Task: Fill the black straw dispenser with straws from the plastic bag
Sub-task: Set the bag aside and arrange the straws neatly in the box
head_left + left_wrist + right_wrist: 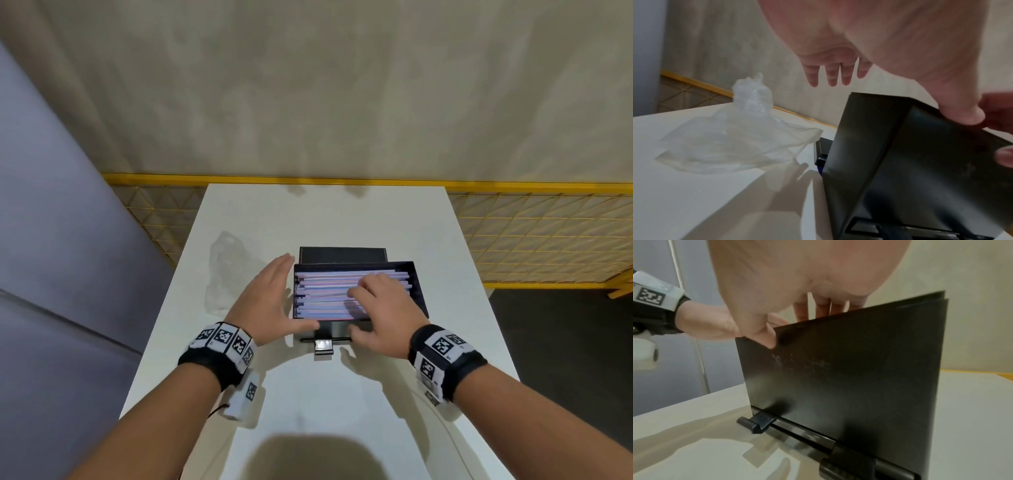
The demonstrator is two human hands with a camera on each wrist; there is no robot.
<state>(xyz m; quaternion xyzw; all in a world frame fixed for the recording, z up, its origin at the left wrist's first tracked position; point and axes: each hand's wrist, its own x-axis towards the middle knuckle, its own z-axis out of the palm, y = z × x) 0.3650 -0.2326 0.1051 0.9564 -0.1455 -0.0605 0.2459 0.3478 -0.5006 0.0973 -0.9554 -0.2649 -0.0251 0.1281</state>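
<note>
The black straw dispenser [419, 287] stands open-topped mid-table, packed with pale pink wrapped straws [325, 284] lying crosswise. My left hand [274, 298] lies against its left side, fingers straight, thumb on the front rim. My right hand [380, 305] is over the box, bent fingertips resting on the straws, thumb on the front wall. The clear plastic bag [229, 274] lies crumpled and flat to the left. The left wrist view shows the bag [735, 138], the dispenser [900, 162] and my straight fingers [830, 74]. In the right wrist view my thumb [764, 335] touches the dispenser's [849, 369] front wall.
The dispenser's lid [342, 255] stands up behind the box, and a small lever [323, 344] juts from its front base. The white table [308, 411] is narrow. A yellow mesh fence [548, 233] runs behind it and a grey panel [51, 240] stands at the left.
</note>
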